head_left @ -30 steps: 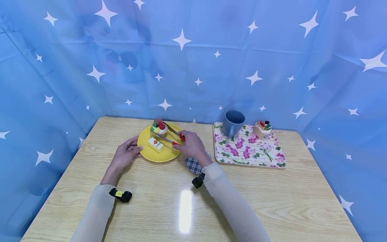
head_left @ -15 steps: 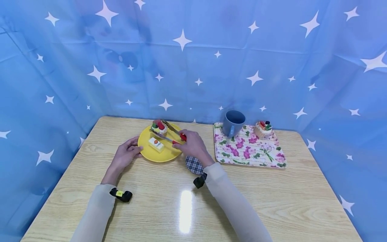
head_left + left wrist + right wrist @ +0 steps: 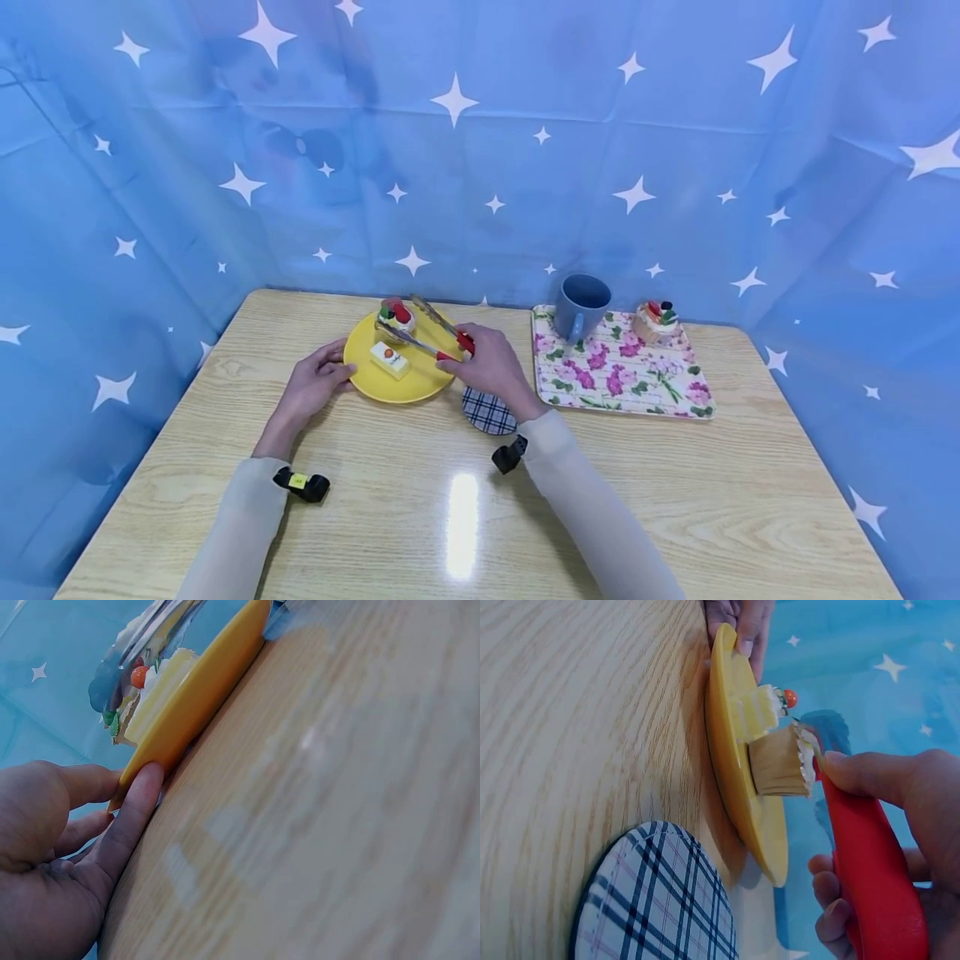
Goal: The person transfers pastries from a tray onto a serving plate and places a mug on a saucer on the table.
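My left hand (image 3: 311,385) pinches the rim of the yellow plate (image 3: 405,390) on its left side, thumb and fingers on either face in the left wrist view. Toward the back of the plate stands a cupcake (image 3: 776,763) with fruit on top. A rectangular cake slice (image 3: 389,360) with a small orange-red ball on it sits in front of the cupcake. My right hand (image 3: 491,362) grips metal tongs by their red handles (image 3: 874,874). The tong arms are spread apart, one overlapping the cupcake's near side in the head view, the other behind it to the right.
A plaid round coaster (image 3: 487,412) lies below my right wrist. To the right, a floral tray (image 3: 622,400) carries a blue mug (image 3: 579,307) and another cupcake (image 3: 655,322). A blue star-patterned curtain (image 3: 510,167) hangs along the table's back edge.
My right hand has drawn slightly right with the tongs, whose arms have spread wider around the cupcake. The cupcake stays on the plate, and my left hand keeps its place at the rim.
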`<action>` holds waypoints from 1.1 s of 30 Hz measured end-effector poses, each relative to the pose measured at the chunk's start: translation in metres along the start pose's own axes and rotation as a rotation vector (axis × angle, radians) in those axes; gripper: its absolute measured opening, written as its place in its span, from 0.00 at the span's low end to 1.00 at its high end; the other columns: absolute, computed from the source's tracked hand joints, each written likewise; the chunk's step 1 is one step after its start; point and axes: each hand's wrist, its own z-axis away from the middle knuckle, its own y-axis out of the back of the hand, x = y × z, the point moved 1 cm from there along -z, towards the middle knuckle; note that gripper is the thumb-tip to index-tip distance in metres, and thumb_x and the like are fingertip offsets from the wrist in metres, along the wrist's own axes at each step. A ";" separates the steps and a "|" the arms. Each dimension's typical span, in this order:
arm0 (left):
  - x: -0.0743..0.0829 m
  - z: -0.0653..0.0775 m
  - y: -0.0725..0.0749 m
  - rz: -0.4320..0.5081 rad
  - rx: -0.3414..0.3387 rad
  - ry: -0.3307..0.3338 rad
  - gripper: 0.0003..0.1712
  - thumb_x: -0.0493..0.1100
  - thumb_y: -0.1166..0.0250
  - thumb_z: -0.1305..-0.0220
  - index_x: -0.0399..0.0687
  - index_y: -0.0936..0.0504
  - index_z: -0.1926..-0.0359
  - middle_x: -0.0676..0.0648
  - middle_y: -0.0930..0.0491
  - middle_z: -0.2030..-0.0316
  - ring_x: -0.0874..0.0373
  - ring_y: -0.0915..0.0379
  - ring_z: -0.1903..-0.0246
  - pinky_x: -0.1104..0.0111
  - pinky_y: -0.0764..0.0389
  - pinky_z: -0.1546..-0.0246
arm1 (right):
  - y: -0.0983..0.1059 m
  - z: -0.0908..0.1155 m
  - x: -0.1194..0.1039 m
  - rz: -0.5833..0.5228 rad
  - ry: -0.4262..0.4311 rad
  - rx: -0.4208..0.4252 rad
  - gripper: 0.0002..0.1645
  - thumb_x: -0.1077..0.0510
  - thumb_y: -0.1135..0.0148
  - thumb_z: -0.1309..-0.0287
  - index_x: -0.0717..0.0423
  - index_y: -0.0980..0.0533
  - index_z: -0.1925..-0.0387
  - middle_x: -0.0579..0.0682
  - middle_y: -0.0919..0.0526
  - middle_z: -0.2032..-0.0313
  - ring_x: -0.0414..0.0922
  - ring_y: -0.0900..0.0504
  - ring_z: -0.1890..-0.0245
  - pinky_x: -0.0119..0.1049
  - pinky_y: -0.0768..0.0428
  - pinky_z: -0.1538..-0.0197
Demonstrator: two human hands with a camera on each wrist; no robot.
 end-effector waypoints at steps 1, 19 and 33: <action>0.000 0.000 0.000 -0.001 -0.002 0.000 0.36 0.43 0.39 0.24 0.50 0.41 0.20 0.35 0.31 0.35 0.70 0.20 0.56 0.72 0.10 0.52 | 0.001 0.001 0.000 -0.005 0.001 0.005 0.42 0.40 0.25 0.43 0.55 0.26 0.32 0.55 0.15 0.52 0.47 0.21 0.61 0.37 0.20 0.64; 0.002 0.001 -0.001 -0.001 -0.005 0.011 0.37 0.43 0.39 0.24 0.51 0.42 0.20 0.34 0.32 0.34 0.70 0.20 0.55 0.72 0.10 0.52 | 0.009 0.018 0.008 -0.031 -0.010 0.038 0.41 0.41 0.24 0.45 0.52 0.25 0.33 0.55 0.16 0.54 0.47 0.26 0.65 0.33 0.27 0.71; -0.002 -0.004 0.000 -0.019 -0.002 0.016 0.37 0.44 0.39 0.24 0.50 0.41 0.20 0.36 0.30 0.34 0.67 0.19 0.53 0.70 0.10 0.51 | 0.017 0.027 0.011 -0.028 -0.037 0.059 0.40 0.40 0.24 0.44 0.49 0.25 0.33 0.52 0.16 0.52 0.47 0.24 0.61 0.33 0.21 0.66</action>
